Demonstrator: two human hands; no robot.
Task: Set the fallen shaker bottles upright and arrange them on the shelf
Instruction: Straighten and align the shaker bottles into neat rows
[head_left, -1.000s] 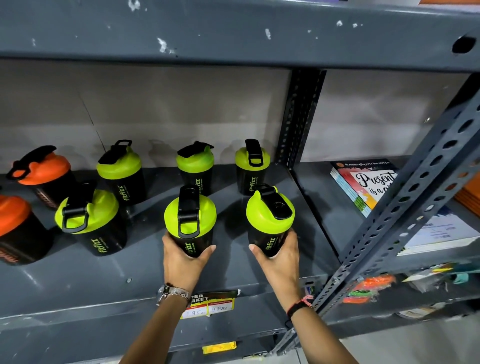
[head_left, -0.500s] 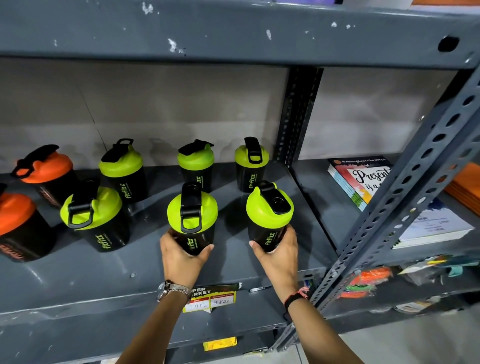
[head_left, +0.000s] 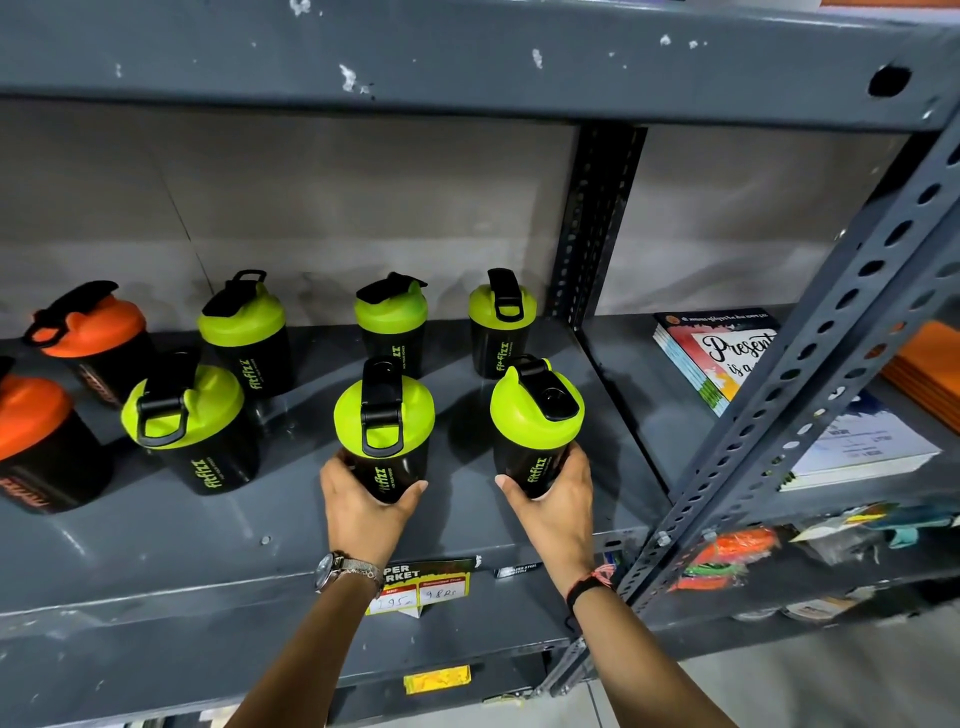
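- Shaker bottles stand upright in two rows on the grey shelf (head_left: 171, 540); none that we can see lies on its side.
- Our left hand (head_left: 363, 512) wraps the black body of the front middle bottle (head_left: 384, 431), grip closed on it.
- Our right hand (head_left: 553, 501) clasps the front right bottle (head_left: 535, 426) the same way.
- We judge we are squaring this pair with the back row.
- Risk: the right bottle sits near the shelf's front edge and the slotted upright (head_left: 810, 364); a careless nudge could tip it off.
- Pushing back too far could knock the rear green bottle (head_left: 501, 322) behind it.
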